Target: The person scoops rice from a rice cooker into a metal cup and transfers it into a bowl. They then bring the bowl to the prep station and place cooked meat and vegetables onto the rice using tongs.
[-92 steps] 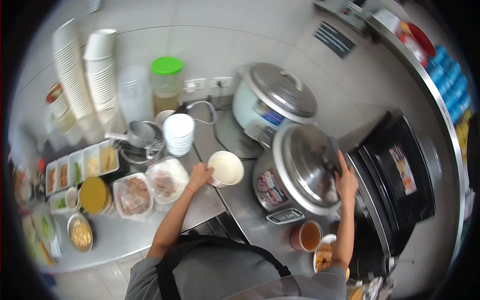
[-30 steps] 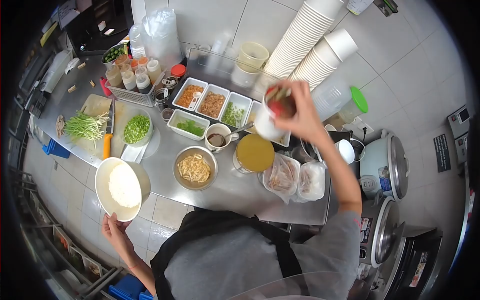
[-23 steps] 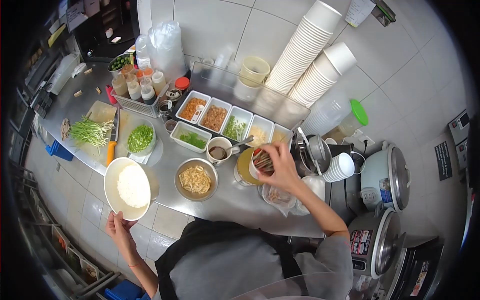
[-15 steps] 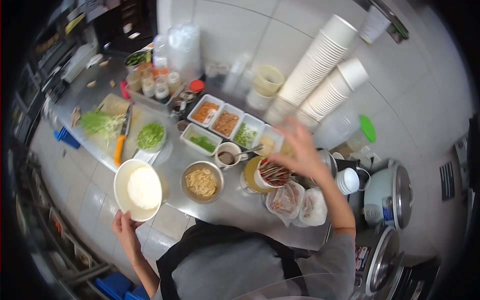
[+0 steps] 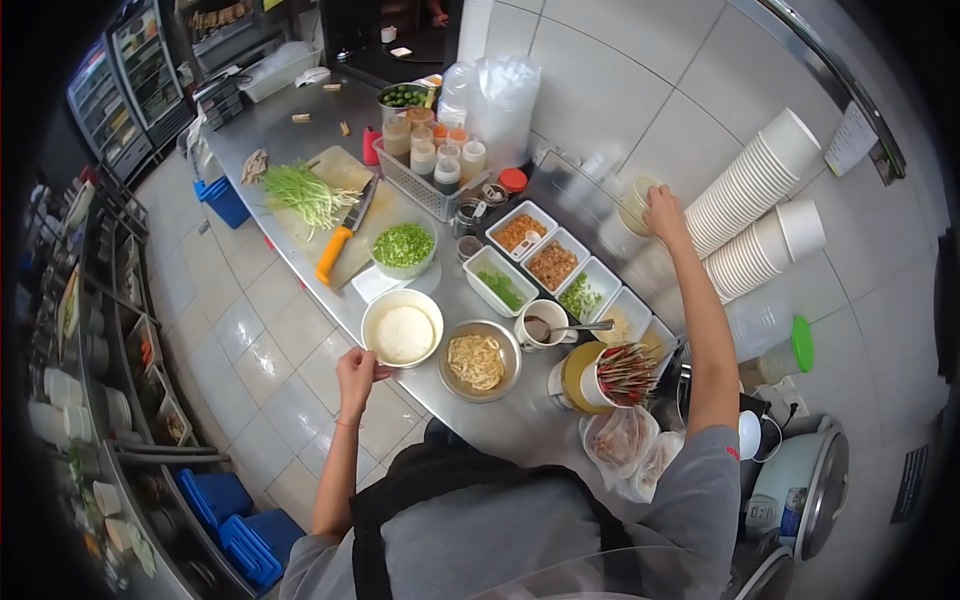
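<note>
My left hand (image 5: 362, 380) pinches the near rim of a white paper bowl (image 5: 374, 318) with white rice (image 5: 404, 334) in it. The bowl sits at the counter's front edge; whether it rests on the counter I cannot tell. My right arm reaches across to the wall, where my right hand (image 5: 664, 212) has its fingers closed at the rim of a translucent yellowish plastic tub (image 5: 634, 208). The fingertips are partly hidden. Beside the rice bowl stands a metal bowl (image 5: 509, 372) of pale cooked strips (image 5: 475, 362).
Topping trays (image 5: 553, 266), a mug with a spoon (image 5: 540, 325) and a container of red-tipped sticks (image 5: 625, 375) line the counter. An orange-handled knife (image 5: 335, 255) lies on the cutting board (image 5: 343, 168). Tall paper-cup stacks (image 5: 745, 185) lean right of my right hand.
My right hand has moved from above the topping trays to the plastic tub by the wall. My left hand keeps the rice bowl, now closer to the metal bowl. The view has shifted.
</note>
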Demonstrator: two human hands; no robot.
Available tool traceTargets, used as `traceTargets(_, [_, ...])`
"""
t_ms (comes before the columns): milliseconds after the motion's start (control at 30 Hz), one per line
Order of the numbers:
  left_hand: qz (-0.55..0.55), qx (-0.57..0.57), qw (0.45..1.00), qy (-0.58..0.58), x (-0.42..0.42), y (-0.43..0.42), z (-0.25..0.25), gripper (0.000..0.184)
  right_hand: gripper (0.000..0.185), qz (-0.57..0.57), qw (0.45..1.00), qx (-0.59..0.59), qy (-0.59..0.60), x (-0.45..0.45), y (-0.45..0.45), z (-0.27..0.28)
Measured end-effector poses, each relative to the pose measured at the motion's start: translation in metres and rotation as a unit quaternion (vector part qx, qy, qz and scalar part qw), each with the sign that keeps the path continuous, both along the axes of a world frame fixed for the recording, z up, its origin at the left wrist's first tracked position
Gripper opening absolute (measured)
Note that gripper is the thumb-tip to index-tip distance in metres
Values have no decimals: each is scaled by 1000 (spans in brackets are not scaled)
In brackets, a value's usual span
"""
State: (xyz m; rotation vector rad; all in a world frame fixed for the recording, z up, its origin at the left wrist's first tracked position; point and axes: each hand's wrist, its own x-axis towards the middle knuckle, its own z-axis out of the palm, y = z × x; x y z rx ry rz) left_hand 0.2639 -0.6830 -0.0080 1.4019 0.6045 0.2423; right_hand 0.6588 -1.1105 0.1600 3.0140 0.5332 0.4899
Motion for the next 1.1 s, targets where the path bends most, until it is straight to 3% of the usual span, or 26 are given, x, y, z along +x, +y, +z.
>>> traceTargets(33, [-8, -6, 1000, 3, 8, -8, 9, 27, 33, 21, 1000, 8, -6, 5, -3, 4])
traceTargets(67, [-87, 154, 979, 103, 19, -5, 27, 37, 31, 20, 999, 24, -12, 10, -21, 13])
traceTargets(100, [-137, 417, 892, 107, 24, 7, 26, 45, 30, 35, 999, 38, -14, 9, -7, 22])
traceTargets(167, [-104, 578, 789, 181, 44, -6, 85, 49, 24, 94, 988, 94, -83, -2, 0, 45])
traceTargets(233, [-143, 572, 804, 75, 77, -29, 149, 37, 24, 128, 979, 105, -118, -28, 13, 82])
traceTargets(300, [-138, 608, 756, -198, 124, -65, 180, 22, 23, 123, 978, 108, -127, -57, 25, 117])
traceTargets(333, [-187, 568, 762, -247, 154, -88, 194, 16, 23, 123, 977, 109, -132, -70, 30, 132])
traceTargets(367, [-186, 576, 722, -333, 191, -111, 197, 13, 22, 126, 976, 107, -143, -84, 34, 146])
traceTargets(433, [-206, 589, 674, -396, 260, -161, 200, 9, 21, 133, 972, 101, -165, -111, 37, 168])
traceTargets(567, [-220, 720, 598, -275, 373, -256, 174, 14, 19, 148, 963, 79, -212, -155, 31, 192])
traceTargets(733, [-373, 675, 633, -57, 443, -328, 140, 16, 19, 163, 953, 55, -250, -193, 11, 208])
traceTargets(800, [-408, 665, 625, 24, 459, -340, 124, 32, 19, 152, 955, 59, -246, -201, 3, 210])
traceTargets(900, [-398, 621, 672, 73, 432, -337, 155, 38, 20, 132, 961, 75, -232, -208, -6, 209])
traceTargets(1000, [-351, 548, 757, 60, 447, -339, 148, 40, 21, 119, 962, 82, -230, -206, -14, 206])
traceTargets(1100, [-391, 404, 827, -14, 464, -336, 149, 36, 21, 118, 959, 89, -240, -192, -19, 201])
